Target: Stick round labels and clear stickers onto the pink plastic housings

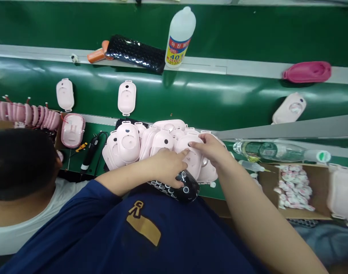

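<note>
One pink cover [192,166], right side of the pile [128,146]: right hand [206,146] fingers pinch its far edge, seemingly for steadiness; left hand [171,167] points index at its face, other fingers' hold unclear. Black bubble wrap [188,188] on near side, perhaps padding.

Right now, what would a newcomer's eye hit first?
Probably the pile of pale pink shells at the centre, with the left hand and right hand at its right half. Next, likely the brightly labelled white bottle beyond the pile, then the deep pink part at upper right.
</note>
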A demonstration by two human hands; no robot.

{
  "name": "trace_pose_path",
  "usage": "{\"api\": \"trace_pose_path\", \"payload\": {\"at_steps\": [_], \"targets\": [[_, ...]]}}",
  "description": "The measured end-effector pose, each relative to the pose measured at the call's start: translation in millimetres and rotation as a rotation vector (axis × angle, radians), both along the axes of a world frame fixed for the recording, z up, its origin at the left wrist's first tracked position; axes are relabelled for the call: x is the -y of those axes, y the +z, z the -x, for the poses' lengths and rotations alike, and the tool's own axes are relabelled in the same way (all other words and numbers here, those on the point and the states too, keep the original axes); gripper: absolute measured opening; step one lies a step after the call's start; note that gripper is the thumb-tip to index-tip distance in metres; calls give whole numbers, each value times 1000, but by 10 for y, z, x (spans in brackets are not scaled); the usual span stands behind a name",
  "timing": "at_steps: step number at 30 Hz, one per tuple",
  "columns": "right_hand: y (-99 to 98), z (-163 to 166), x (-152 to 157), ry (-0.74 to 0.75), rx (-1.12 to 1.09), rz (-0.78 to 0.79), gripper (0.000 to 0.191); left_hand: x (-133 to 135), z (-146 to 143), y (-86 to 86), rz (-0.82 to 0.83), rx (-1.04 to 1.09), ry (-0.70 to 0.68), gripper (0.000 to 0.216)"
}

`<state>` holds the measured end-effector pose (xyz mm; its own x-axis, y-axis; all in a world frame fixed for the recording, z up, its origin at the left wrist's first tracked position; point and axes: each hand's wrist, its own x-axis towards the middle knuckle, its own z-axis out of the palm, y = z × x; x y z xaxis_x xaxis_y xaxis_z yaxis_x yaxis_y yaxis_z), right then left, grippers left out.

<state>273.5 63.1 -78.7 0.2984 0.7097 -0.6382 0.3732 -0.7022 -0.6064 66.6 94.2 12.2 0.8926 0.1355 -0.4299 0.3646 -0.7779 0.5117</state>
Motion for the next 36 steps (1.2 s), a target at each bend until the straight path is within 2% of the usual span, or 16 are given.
{"api": "trace_pose_path", "payload": {"at_steps": [3,7,11,14,16,19,21,24,26,27,29,31,34,36], "targets": [[-43,27,-36,7,139,38,48,27,-12,0,5,-18,35,57],[-52,61,-9,7,200,-23,50,108,-21,-12,19,-29,101,60],[-19,93,16,46,178,-101,47,214,63,71,68,56,304,56],[69,74,55,49,173,-176,52,374,211,318,37,314,564,41],[188,-4,139,41,162,-260,56,541,306,558,-87,517,766,35],[432,-237,411,104,-5,-466,49,829,364,916,-237,718,1039,47],[567,-435,684,223,-193,-580,43,979,356,1100,-280,838,1190,58],[603,-731,1155,381,-321,-586,33,1034,384,1292,-512,1122,1244,69],[510,-917,1457,371,-288,-519,30,960,467,1382,-627,1233,1260,76],[447,-1005,1593,341,-264,-486,31,907,513,1414,-594,1220,1313,75],[334,-1165,1820,287,-238,-440,35,811,553,1445,-413,1150,1455,68],[296,-1282,1976,291,-250,-450,38,775,438,1418,-209,1127,1509,67],[419,-1344,2067,367,-255,-640,50,900,-94,1280,50,1122,1465,83],[564,-1329,2054,404,-195,-833,77,1087,-567,1156,252,1073,1443,94]]}}
